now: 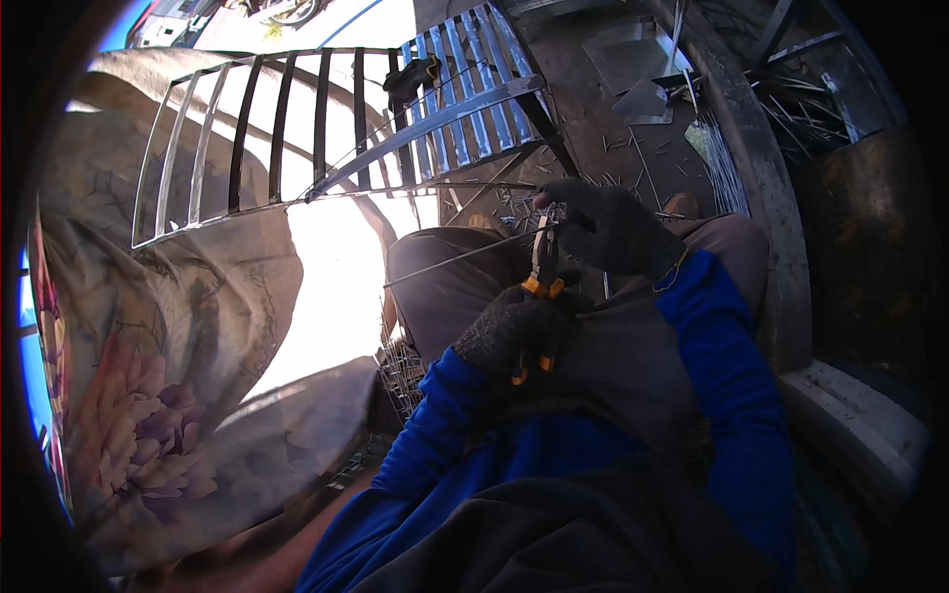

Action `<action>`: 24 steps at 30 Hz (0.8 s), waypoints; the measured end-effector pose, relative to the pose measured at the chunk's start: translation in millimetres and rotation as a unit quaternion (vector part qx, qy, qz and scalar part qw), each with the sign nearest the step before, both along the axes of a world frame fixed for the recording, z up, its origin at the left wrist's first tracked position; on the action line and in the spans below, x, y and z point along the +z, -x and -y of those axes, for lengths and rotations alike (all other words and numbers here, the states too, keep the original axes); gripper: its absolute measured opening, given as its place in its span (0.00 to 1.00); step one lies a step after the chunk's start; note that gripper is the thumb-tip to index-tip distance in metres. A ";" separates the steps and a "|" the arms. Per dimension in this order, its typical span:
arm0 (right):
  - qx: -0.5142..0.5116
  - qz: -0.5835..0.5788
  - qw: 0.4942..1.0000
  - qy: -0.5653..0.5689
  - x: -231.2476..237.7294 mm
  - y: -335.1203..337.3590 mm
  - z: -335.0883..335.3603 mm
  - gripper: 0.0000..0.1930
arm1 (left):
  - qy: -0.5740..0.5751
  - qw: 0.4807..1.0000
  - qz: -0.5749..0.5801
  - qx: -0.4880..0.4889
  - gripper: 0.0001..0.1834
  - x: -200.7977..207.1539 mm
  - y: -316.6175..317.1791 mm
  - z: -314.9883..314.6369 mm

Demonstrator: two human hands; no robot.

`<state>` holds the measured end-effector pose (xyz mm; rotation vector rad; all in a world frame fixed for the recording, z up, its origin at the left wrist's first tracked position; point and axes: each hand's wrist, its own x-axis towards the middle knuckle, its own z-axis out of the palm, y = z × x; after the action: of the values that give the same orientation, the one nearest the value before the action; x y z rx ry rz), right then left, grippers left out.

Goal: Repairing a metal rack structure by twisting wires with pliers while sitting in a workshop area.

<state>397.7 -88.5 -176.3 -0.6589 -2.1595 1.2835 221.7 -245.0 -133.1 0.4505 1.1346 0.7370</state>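
My left hand [509, 331], in a dark knit glove, is closed around the orange-and-black handles of a pair of pliers [540, 257]. The pliers point away from me over my lap. A thin metal rod [455, 260] crosses my left knee and runs up to their jaws. My right hand [618, 232], gloved too, curls its fingers together right beside the jaw tips. Whatever those fingers pinch is too small and dark to make out. Another slim bar [474, 185] reaches from the frame toward my right fingertips.
Ahead stands a slatted metal frame [321, 128] with a dark cloth or glove [410, 81] on it. A flower-patterned cloth [148, 415] spreads at left. Short metal offcuts [618, 188] litter the ground. Thin rods [720, 163] lie bundled along a ledge [781, 227] at right.
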 end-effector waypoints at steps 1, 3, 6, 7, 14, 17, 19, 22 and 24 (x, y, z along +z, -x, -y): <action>0.002 0.000 1.000 -0.004 -0.2 -0.1 -0.1 0.22 | 0.000 1.000 0.000 0.000 0.19 -0.1 0.1 -0.1; 0.001 -0.004 1.000 -0.005 -0.5 0.0 0.7 0.22 | 0.010 1.000 0.010 0.014 0.24 1.5 -0.4 -0.9; 0.004 0.000 1.000 0.003 1.2 -0.2 0.6 0.22 | 0.010 0.999 0.005 0.034 0.15 -7.6 1.9 3.4; 0.008 0.009 1.000 0.010 1.6 -0.1 0.2 0.22 | 0.010 0.999 0.005 0.034 0.15 -5.7 -0.7 4.4; -0.045 -0.135 0.985 -0.098 -2.4 0.1 -11.0 0.18 | -0.008 0.996 -0.003 0.086 0.12 0.7 -1.6 9.2; -0.017 -0.070 0.995 -0.067 -6.0 -5.1 -14.5 0.14 | 0.000 0.995 0.011 0.095 0.13 1.4 -2.5 13.7; 0.028 -0.043 0.996 0.072 1.6 -5.9 -10.0 0.10 | 0.013 0.994 0.003 0.111 0.14 -1.2 -5.5 14.2; 0.015 -0.067 0.993 0.093 0.7 -5.1 -5.9 0.16 | -0.029 0.987 0.053 0.148 0.15 -8.5 -7.3 15.3; 0.018 -0.067 0.992 0.102 1.9 -4.4 -5.6 0.13 | -0.060 0.989 0.074 0.115 0.15 -13.9 -1.1 18.0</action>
<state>402.0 -82.9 -174.4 -0.5975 -1.9575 1.5382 222.8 -263.0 -147.0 0.3633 1.0147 1.0277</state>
